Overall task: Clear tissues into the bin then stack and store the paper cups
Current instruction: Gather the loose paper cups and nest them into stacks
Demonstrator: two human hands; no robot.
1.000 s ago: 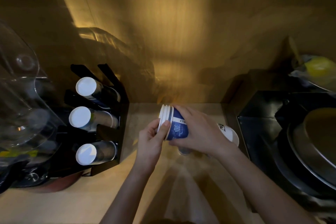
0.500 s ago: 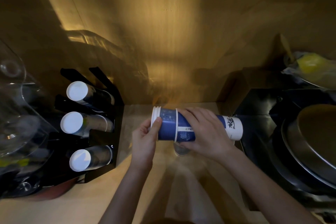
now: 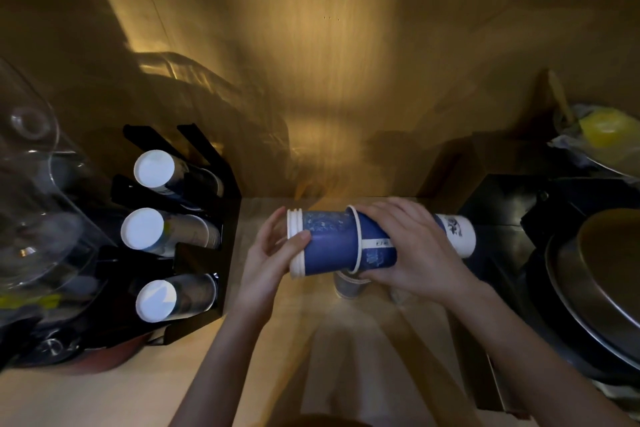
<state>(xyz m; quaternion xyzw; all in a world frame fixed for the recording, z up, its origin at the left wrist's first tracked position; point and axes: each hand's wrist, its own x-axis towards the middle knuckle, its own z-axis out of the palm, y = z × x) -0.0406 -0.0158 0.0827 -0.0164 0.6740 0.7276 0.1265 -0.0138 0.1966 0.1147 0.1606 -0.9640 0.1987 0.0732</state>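
Head view: I hold a sideways stack of blue-and-white paper cups (image 3: 332,246) between both hands above the tan wooden counter (image 3: 263,374). My left hand (image 3: 273,263) pinches its rim end, thumb on the side; my right hand (image 3: 408,253) wraps around the middle. Left of my grip, a black cup rack (image 3: 207,291) holds white-bottomed cups.

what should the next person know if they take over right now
Left hand: grips the rim end of the cup stack.
Right hand: wraps the stack's other end.
The stack is held sideways above the counter; one cup stands below it.
The rack at left holds three rows of cups.
No tissues or bin in view.
Done: most cups nested.
Left: add the last cup, slot the stack into the rack.
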